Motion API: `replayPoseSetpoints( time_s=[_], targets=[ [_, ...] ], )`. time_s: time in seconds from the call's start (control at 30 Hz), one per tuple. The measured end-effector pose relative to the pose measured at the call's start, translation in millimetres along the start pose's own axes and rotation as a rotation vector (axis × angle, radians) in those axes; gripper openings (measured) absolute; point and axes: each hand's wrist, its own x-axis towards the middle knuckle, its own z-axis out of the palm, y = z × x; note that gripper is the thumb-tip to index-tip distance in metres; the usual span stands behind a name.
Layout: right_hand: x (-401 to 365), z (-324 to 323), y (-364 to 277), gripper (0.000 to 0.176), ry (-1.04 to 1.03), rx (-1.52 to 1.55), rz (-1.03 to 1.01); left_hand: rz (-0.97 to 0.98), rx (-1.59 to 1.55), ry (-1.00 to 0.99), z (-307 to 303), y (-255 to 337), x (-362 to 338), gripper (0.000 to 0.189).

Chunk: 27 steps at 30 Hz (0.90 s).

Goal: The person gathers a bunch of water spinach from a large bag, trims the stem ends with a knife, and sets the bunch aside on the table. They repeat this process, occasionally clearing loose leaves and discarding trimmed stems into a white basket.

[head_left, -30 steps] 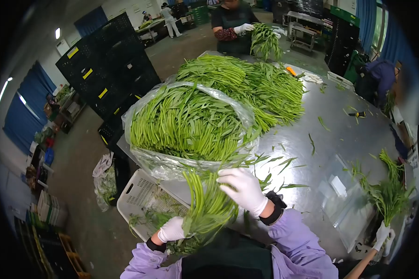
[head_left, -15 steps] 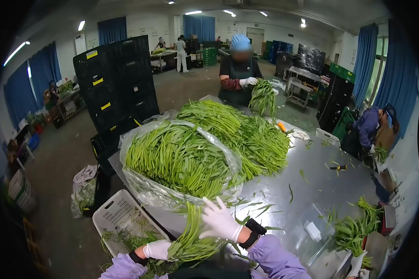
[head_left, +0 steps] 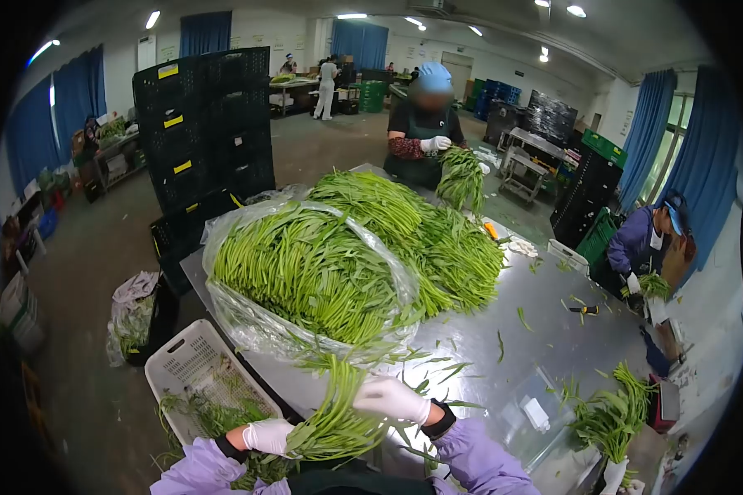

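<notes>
My left hand [head_left: 268, 436], in a white glove, is closed around a bunch of water spinach [head_left: 338, 417] at the table's near edge. The stems point up and away, and the leaves hang towards me. Against the right side of this bunch, my gloved right hand [head_left: 394, 399] has its fingers drawn together on the greens; the fingertips are partly hidden. Just beyond both hands, a clear plastic bag [head_left: 264, 332] lies open around a large heap of water spinach [head_left: 305, 272]. A second heap [head_left: 450, 256] lies behind it.
A white crate [head_left: 173, 363] with leaf scraps stands at the left. Dark stacked crates [head_left: 202, 124] rise behind it. The metal table [head_left: 470, 346] carries loose leaves, a yellow-black tool [head_left: 584, 310] and another bunch [head_left: 611, 417]. A co-worker [head_left: 425, 124] opposite holds greens; another person [head_left: 644, 239] works at right.
My right hand has gone from spread fingers to fingers drawn together against the bunch. My left hand keeps its hold. The view has shifted slightly.
</notes>
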Motion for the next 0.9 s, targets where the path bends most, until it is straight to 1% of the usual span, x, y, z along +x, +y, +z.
replayPoseSetpoints(
  time_s=[0.07, 0.13, 0.17, 0.2, 0.23, 0.27, 0.3, 0.33, 0.37, 0.4, 0.43, 0.47, 0.5, 0.53, 0.57, 0.6, 0.63, 0.67, 0.7, 0.73, 0.77, 0.8, 0.87, 0.9],
  targets=[
    [-3.4, -2.6, -10.5, 0.019, -0.022, 0.21, 0.196, -0.016, 0.041, -0.043, -6.7, 5.1, -1.4, 0.03],
    [-5.0, 0.4, -5.3, 0.018, -0.012, 0.18, 0.127, -0.041, -0.04, -0.02, -3.7, 4.2, -4.5, 0.032],
    [-4.4, 0.0, -4.5, 0.017, -0.026, 0.141, 0.057, -0.047, 0.108, -0.084, 1.2, -9.6, -4.9, 0.039],
    [-3.8, -0.3, -1.6, 0.017, -0.04, 0.112, -0.01, -0.01, 0.098, -0.033, 5.4, -17.9, -8.4, 0.04],
    [-3.2, -1.6, 2.2, 0.015, -0.072, 0.05, -0.053, -0.048, 0.074, -0.052, 2.5, -12.6, -10.3, 0.038],
    [-3.0, -5.9, 3.3, 0.015, -0.094, 0.128, -0.059, -0.091, 0.044, -0.074, -1.8, -6.0, -10.6, 0.037],
    [-4.2, -10.8, -2.8, 0.015, -0.049, 0.244, -0.095, -0.091, 0.014, -0.076, -3.4, -5.1, -13.4, 0.036],
    [-11.2, -18.6, 6.9, 0.011, -0.059, 0.361, -0.025, -0.089, -0.011, -0.075, -2.2, -9.2, -16.1, 0.034],
    [-14.1, -31.0, 5.0, 0.012, -0.074, 0.295, -0.025, -0.15, 0.122, -0.126, 4.0, -19.5, -21.4, 0.031],
    [-20.9, -38.6, 12.3, 0.014, -0.077, 0.338, -0.007, -0.119, -0.017, -0.038, 8.5, -24.3, -26.6, 0.032],
    [-28.8, -46.7, 11.0, 0.015, -0.071, 0.37, -0.025, -0.111, -0.021, 0.002, 14.6, -29.9, -31.1, 0.033],
    [-40.0, -55.4, 18.0, 0.016, -0.118, 0.405, 0.077, -0.1, -0.021, 0.046, 18.4, -32.8, -34.3, 0.034],
    [-54.3, -61.1, 28.7, 0.016, -0.119, 0.481, 0.235, -0.108, -0.02, 0.052, 16.8, -31.5, -34.6, 0.034],
    [-67.0, -61.8, 40.1, 0.017, -0.121, 0.554, 0.395, -0.004, -0.024, 0.115, 15.3, -28.4, -33.6, 0.036],
    [-73.1, -59.8, 49.1, 0.016, -0.116, 0.306, 0.472, 0.1, -0.027, 0.176, 13.8, -25.3, -33.5, 0.038],
    [-76.3, -55.5, 54.8, 0.015, -0.108, 0.054, 0.54, 0.093, -0.027, 0.18, 10.9, -21.6, -33.3, 0.038],
    [-79.9, -43.4, 57.4, 0.015, -0.048, -0.79, 0.399, 0.062, -0.061, 0.163, 7.6, -17.5, -32.8, 0.039],
    [-73.3, -38.5, 51.5, 0.015, -0.05, -0.786, 0.398, 0.031, -0.097, 0.144, 6.2, -15.4, -32.5, 0.04],
    [-64.5, -33.2, 36.9, 0.017, 0.13, -0.551, 0.295, 0.027, -0.099, 0.14, 6.9, -16.7, -32.1, 0.04],
    [-55.0, -28.1, 18.3, 0.02, 0.307, -0.312, 0.192, -0.023, -0.053, 0.109, 7.7, -19.4, -31.5, 0.039],
    [-42.3, -26.0, -9.3, 0.023, 0.305, 0.011, 0.245, -0.072, -0.005, 0.077, 7.1, -20.5, -31.0, 0.038],
    [-36.3, -16.7, -12.2, 0.023, 0.353, 0.118, 0.174, -0.072, -0.001, 0.071, 1.8, -11.8, -27.3, 0.038],
    [-20.0, 4.2, -20.1, 0.023, 0.413, 0.313, 0.15, -0.284, 0.185, 0.109, -4.8, 6.5, -17.1, 0.035],
    [-13.0, 15.3, -22.9, 0.025, 0.423, 0.186, 0.193, -0.27, 0.252, 0.147, -3.4, 6.1, -13.4, 0.033]
  ],
)
